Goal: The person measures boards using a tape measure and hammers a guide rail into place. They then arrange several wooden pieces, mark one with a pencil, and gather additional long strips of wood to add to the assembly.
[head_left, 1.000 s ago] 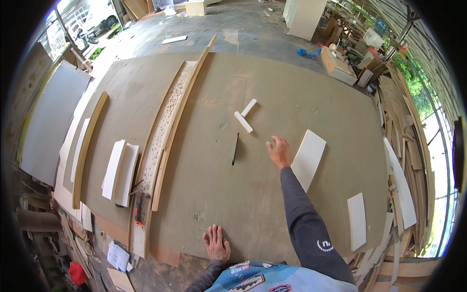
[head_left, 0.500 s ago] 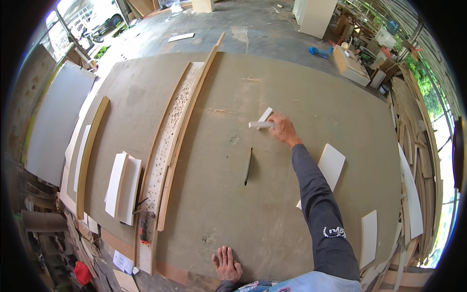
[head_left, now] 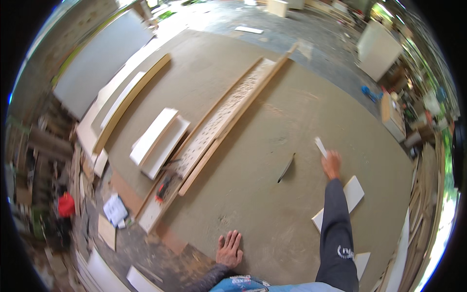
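My left hand (head_left: pixel 229 250) lies flat with its fingers stretched out on the near edge of the broad grey-brown worktable (head_left: pixel 253 209). Farther out to the right, my right hand (head_left: pixel 332 164) is closed around one end of a short white strip of board (head_left: pixel 320 147), whose other end points away from me. The fingertips are partly hidden. A dark, thin slot (head_left: pixel 287 168) shows in the tabletop to the left of this hand. Beside my right forearm lies a white board piece (head_left: pixel 354 192), partly covered by the sleeve.
Long wooden strips (head_left: pixel 236 119) flank a hole-dotted board (head_left: pixel 233 104) across the table. A red-and-black hand tool (head_left: pixel 163 189) rests on its near end. White boards (head_left: pixel 154 136) are stacked to the left, beside a curved yellowish-edged piece (head_left: pixel 131 102). Scrap wood (head_left: pixel 422 180) lines the right side.
The view has swung, so the table appears turned. My right hand has changed the strip's angle, from pointing left to pointing away. My left hand stays flat on the table.
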Motion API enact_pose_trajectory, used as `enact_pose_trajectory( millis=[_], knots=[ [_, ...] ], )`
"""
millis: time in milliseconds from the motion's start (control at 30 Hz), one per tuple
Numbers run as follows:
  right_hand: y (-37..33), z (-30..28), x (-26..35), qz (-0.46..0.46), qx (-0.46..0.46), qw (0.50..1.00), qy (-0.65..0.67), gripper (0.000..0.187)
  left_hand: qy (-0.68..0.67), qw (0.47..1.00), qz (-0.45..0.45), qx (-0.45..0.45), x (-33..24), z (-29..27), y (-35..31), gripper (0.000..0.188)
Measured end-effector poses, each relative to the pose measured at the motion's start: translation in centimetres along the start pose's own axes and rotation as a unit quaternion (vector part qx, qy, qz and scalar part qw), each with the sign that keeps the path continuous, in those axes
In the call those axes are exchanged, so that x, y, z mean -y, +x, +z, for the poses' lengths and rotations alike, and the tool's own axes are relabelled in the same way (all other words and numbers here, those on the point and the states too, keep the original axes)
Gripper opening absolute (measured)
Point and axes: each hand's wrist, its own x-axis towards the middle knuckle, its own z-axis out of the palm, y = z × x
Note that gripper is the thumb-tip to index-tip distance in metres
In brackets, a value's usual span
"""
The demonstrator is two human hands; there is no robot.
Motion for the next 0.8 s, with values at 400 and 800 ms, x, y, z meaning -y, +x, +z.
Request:
enact_pose_trajectory(
  millis=[400,800],
  knots=[
    [-42.9,-6.1,19.5,0.065,0.168,0.889,0.421,0.028,-0.280,0.952,0.080,-0.090,1.3,0.0,-0.5,0.065],
    [-48.5,-9.7,30.8,-0.161,0.082,0.872,0.454,0.037,-0.642,0.749,-0.153,-0.063,1.2,-3.9,-11.3,0.027]
  ],
)
